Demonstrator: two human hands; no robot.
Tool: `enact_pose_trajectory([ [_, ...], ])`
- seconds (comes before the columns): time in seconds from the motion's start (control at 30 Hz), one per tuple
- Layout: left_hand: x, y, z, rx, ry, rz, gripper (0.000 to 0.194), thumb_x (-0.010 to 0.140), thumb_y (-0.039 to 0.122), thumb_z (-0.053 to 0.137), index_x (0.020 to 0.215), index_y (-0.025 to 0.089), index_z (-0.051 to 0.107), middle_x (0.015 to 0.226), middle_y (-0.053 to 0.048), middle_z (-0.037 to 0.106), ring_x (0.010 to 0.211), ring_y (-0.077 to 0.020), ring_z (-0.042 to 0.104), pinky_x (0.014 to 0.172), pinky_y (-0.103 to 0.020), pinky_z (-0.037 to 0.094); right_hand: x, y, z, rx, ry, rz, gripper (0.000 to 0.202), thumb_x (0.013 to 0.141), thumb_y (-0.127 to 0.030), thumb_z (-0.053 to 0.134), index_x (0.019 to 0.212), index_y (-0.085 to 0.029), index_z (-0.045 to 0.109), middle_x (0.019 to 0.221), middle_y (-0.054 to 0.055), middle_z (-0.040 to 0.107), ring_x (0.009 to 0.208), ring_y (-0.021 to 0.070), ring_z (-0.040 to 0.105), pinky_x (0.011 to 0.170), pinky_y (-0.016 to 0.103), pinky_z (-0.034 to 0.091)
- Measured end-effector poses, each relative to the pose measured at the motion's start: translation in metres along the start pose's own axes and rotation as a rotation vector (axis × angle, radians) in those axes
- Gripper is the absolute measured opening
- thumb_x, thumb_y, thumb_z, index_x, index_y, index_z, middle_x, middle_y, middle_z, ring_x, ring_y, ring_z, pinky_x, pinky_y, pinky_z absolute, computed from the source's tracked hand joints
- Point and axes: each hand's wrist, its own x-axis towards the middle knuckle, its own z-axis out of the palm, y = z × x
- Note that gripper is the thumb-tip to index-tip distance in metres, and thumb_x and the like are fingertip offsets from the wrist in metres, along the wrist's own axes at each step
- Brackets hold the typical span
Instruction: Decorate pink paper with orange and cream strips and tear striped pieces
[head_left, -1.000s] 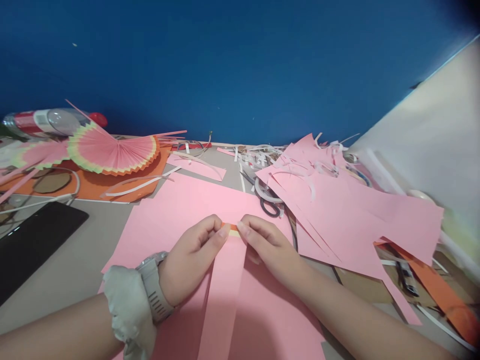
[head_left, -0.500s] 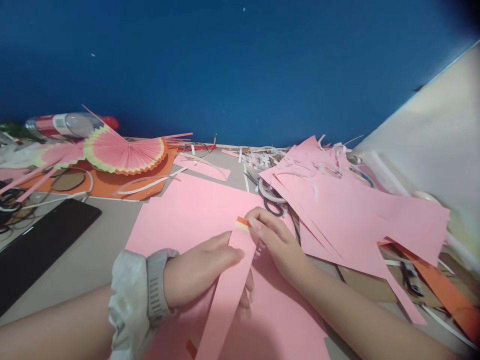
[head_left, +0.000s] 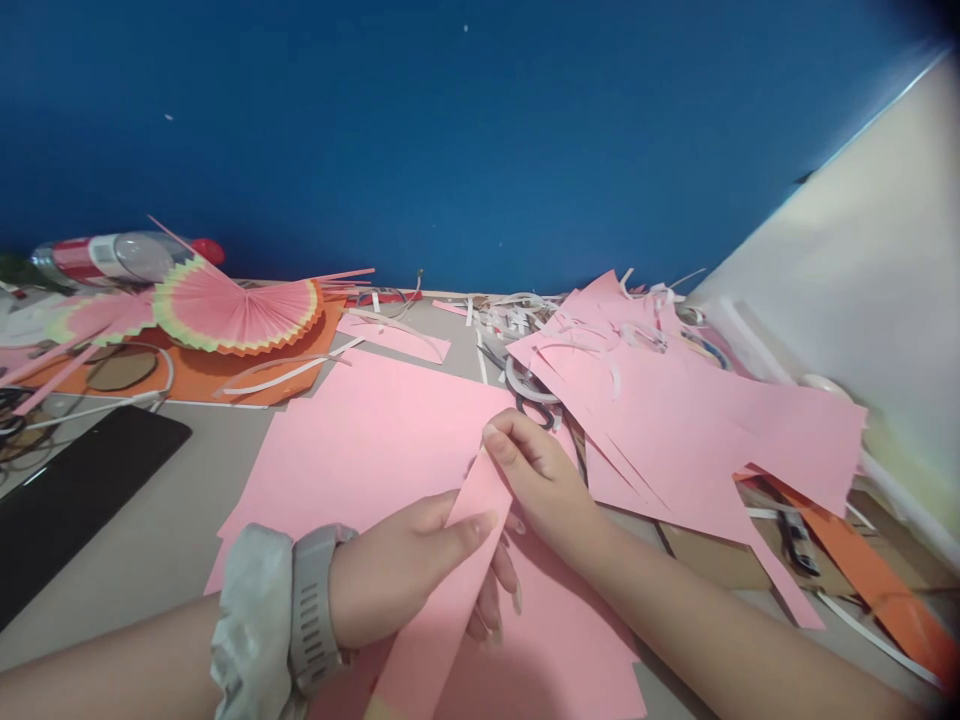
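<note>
A long pink paper strip [head_left: 442, 620] slants from the bottom edge up to the middle of the view. My left hand [head_left: 412, 565] holds it from the left, thumb flat on top and fingers underneath. At the strip's upper end, my right hand [head_left: 536, 475] pinches the tip between thumb and bent fingers. A pale yellow band shows at the strip's lower end. Large pink sheets [head_left: 375, 420] lie beneath both hands. My left wrist wears a grey band and a pale scrunchie.
Pleated pink fans [head_left: 240, 310] rest on orange paper [head_left: 202, 370] at the left, near a bottle [head_left: 120, 257] and a black phone [head_left: 90, 500]. Cut pink sheets [head_left: 690, 430], black-handled scissors [head_left: 534, 412] and a cutter [head_left: 797, 542] lie at the right.
The orange and cream bands at the strip's upper end are no longer visible. My right thumb now covers the tip. The view has shifted slightly.
</note>
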Motion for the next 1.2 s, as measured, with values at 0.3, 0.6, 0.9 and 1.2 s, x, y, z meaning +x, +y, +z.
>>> enact_pose_trajectory([
  [0.3, 0.0, -0.003, 0.007, -0.248, -0.033, -0.087, 0.025, 0.089, 0.037, 0.04, 0.082, 0.015, 0.049, 0.062, -0.003, 0.059, 0.052, -0.0128, 0.054, 0.055, -0.026, 0.041, 0.001, -0.006, -0.004, -0.203, 0.101, -0.286, 0.027, 0.09, -0.034, 0.041, 0.068, -0.02, 0.044, 0.066, -0.003, 0.041, 0.061, 0.0103, 0.039, 0.058, 0.022, 0.036],
  [0.6, -0.001, -0.013, 0.005, -0.03, -0.033, 0.028, 0.032, 0.09, 0.039, 0.037, 0.082, 0.013, 0.053, 0.05, 0.004, 0.049, 0.044, -0.0085, 0.044, 0.055, -0.023, 0.038, 0.0, -0.004, -0.003, -0.214, 0.077, -0.229, 0.028, 0.09, -0.039, 0.041, 0.069, -0.02, 0.043, 0.064, -0.003, 0.039, 0.059, 0.0112, 0.036, 0.055, 0.023, 0.033],
  [0.9, 0.001, -0.014, 0.007, -0.023, 0.035, 0.014, 0.037, 0.092, 0.04, 0.03, 0.089, 0.012, 0.054, 0.05, 0.004, 0.048, 0.041, -0.0086, 0.044, 0.05, -0.022, 0.037, 0.0, -0.005, 0.0, -0.23, 0.088, -0.128, 0.029, 0.09, -0.039, 0.039, 0.069, -0.02, 0.04, 0.062, -0.005, 0.036, 0.055, 0.0091, 0.034, 0.052, 0.022, 0.03],
  [1.2, -0.002, -0.011, 0.01, -0.035, 0.092, 0.001, 0.04, 0.094, 0.037, 0.023, 0.088, 0.012, 0.053, 0.048, 0.004, 0.047, 0.041, -0.0075, 0.042, 0.051, -0.021, 0.037, -0.003, -0.008, 0.0, -0.26, 0.083, -0.166, 0.026, 0.093, -0.034, 0.037, 0.072, -0.02, 0.041, 0.065, -0.005, 0.039, 0.057, 0.0077, 0.036, 0.054, 0.02, 0.033],
])
